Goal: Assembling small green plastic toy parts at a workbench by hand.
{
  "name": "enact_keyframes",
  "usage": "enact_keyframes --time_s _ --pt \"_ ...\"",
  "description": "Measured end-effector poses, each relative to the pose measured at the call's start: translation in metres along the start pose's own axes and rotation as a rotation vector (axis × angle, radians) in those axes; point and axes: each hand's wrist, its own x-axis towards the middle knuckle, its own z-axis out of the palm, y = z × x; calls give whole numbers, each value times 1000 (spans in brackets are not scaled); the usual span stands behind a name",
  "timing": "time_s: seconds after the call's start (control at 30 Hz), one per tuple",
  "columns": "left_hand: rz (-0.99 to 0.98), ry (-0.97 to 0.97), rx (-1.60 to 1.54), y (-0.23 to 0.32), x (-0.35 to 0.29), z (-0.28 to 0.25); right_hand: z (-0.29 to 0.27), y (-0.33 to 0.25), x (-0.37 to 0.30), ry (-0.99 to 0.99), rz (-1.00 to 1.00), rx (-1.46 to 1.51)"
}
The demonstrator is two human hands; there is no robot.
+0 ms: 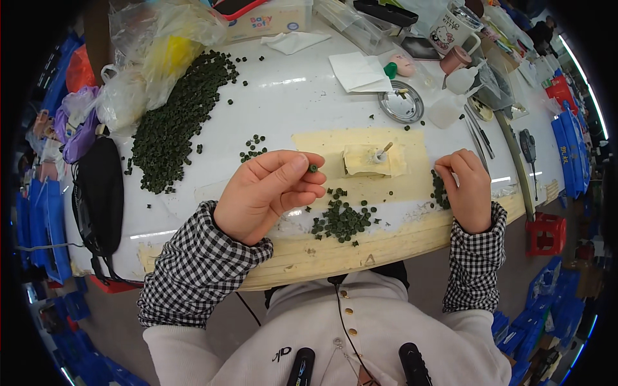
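Between the thumb and forefinger of my left hand (267,193) is a small dark green spool-shaped piece (313,168). My right hand (470,193) is closed, its thumb and fingertips together above a small group of green pieces (440,190); anything in that pinch is too small to make out. Midway between my hands stands a block wrapped in yellowish tape (360,166), with a thin stick (388,147) rising at a slant from a greyish-white blob on it. Nearer to me lies a loose pile of the same green pieces (341,219).
A large heap of green pieces (174,122) spreads at the left, by clear plastic bags (148,71) and a black pouch (100,193). At the back right are a round metal dish (401,103), white paper (359,72), tweezers (476,138), a screwdriver (528,147) and a mug (450,31).
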Motion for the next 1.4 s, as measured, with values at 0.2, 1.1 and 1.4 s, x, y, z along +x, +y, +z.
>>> enact_keyframes --time_s 0.2,1.1,1.4 --pt "87 -22 444 8 1 2 1 3 -1 -36 33 33" --pt "417 -232 1415 0 -5 2 -7 -9 -3 114 117 195" --pt "484 -242 1479 0 -4 5 -20 -34 -6 161 202 460"
